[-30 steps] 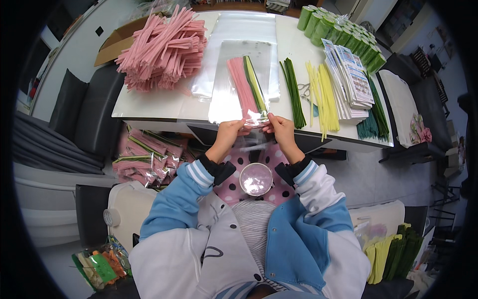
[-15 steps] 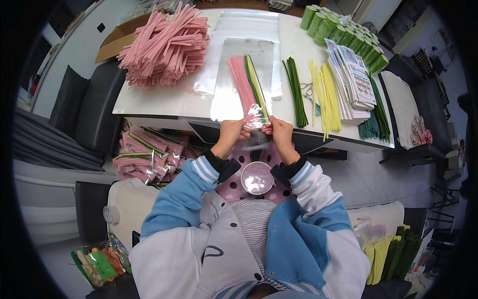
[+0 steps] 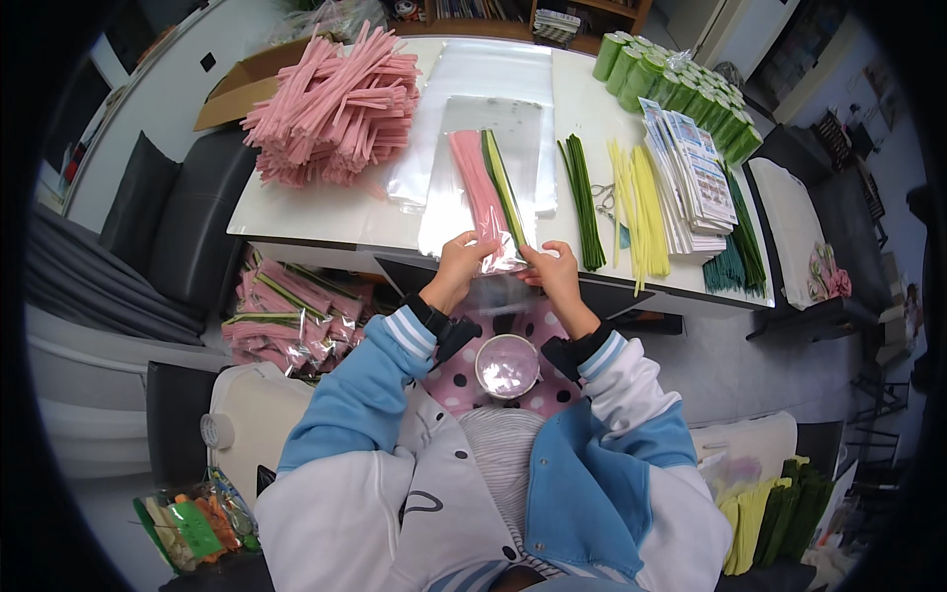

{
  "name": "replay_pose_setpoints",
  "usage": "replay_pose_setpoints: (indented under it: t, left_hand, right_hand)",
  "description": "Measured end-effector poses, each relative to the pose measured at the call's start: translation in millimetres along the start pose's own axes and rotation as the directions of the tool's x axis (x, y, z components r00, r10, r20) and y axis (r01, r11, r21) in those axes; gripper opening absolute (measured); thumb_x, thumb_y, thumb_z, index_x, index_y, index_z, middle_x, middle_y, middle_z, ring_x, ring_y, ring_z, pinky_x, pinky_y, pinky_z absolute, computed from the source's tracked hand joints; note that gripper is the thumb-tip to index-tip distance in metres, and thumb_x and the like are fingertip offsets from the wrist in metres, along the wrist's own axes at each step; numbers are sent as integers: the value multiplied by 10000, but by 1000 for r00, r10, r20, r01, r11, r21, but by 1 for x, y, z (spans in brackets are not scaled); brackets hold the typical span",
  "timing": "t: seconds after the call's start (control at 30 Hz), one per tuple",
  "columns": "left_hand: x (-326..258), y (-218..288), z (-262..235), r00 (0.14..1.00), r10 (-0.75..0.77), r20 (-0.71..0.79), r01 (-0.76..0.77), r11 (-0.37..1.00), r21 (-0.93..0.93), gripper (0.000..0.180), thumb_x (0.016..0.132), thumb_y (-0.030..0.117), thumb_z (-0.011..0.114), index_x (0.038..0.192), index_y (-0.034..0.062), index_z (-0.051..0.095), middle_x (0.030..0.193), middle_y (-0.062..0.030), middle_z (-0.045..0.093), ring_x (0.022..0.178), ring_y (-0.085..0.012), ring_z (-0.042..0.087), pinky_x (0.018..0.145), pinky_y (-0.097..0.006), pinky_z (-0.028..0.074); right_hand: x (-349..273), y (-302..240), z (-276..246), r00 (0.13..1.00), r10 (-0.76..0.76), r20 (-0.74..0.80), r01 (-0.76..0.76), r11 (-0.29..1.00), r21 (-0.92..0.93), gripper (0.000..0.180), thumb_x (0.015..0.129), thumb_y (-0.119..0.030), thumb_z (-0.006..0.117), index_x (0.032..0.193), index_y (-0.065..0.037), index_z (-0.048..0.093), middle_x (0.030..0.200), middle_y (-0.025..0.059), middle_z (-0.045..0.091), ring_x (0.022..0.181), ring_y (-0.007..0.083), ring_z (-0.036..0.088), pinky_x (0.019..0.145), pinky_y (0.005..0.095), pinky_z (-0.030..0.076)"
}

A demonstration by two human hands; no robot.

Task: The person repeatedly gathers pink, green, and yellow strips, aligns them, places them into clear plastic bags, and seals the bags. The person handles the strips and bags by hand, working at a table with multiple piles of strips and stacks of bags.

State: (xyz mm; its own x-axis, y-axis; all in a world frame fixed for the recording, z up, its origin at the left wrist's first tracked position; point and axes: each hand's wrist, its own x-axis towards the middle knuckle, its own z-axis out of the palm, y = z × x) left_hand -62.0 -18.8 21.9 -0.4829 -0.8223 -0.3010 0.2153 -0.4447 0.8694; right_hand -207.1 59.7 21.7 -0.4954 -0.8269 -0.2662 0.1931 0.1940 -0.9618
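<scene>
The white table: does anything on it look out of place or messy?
Mostly tidy rows on the white table. Only the pink stem pile is loose and criss-crossed. A pair of scissors lies between the green stems and yellow stems. Nothing spilled.

Bare table [image 3: 296, 212] lies left of the clear bag [image 3: 483, 187]; green stems [image 3: 582, 202] and yellow stems [image 3: 641, 207] crowd its right.

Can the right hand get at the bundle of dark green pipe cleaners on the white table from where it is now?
Probably yes. The right hand sits just beside the bundle of dark green pipe cleaners, with nothing lying between, but its fingers are pinching the clear plastic bag.
</scene>
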Motion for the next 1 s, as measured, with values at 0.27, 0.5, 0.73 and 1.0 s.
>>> replay_pose_setpoints:
  t: [0.27, 0.5, 0.73, 1.0]
  left_hand:
    - [-40, 36, -7, 974, 130, 186, -165, 968, 189, 288, 856, 96, 633, 1104, -48, 604, 951, -26, 646, 797, -70, 584, 719, -206, 469]
    - [-118, 112, -113, 875, 480, -58, -483, 874, -46, 186, 832, 43, 638, 1012, 0, 625, 909, -76, 663, 766, -111, 617, 744, -233, 490]
    - [-161, 104, -303, 711, 459, -533, -534, 845, 16, 413, 842, 129, 656, 1208, 19, 497, 1099, -109, 577, 975, -182, 579, 841, -301, 475]
    - [-71, 221, -256, 230, 971, -68, -259, 128, 957, 777, 746, 297, 748, 1329, -48, 366, 1324, -240, 442, 1245, -309, 423, 1025, -357, 330]
  right_hand:
    - [4, -30, -13, 936, -205, 286, 252, 958, -136, 304, 888, -212, 603, 647, -32, 554, 560, -72, 419, 508, 32, 354, 441, 234, 257]
    - [-4, -37, -43, 867, -259, 426, 314, 947, -64, 296, 972, -208, 448, 1050, 31, 604, 850, 142, 683, 741, 175, 665, 654, 236, 514]
    - [1, -15, -86, 983, -67, 168, 69, 998, -6, 275, 948, -213, 497, 1009, 26, 617, 824, 124, 680, 698, 157, 656, 613, 212, 500]
    - [7, -2, -115, 995, -24, 98, 25, 1000, -10, 276, 944, -236, 508, 1016, 9, 611, 829, 114, 677, 681, 151, 656, 582, 214, 512]
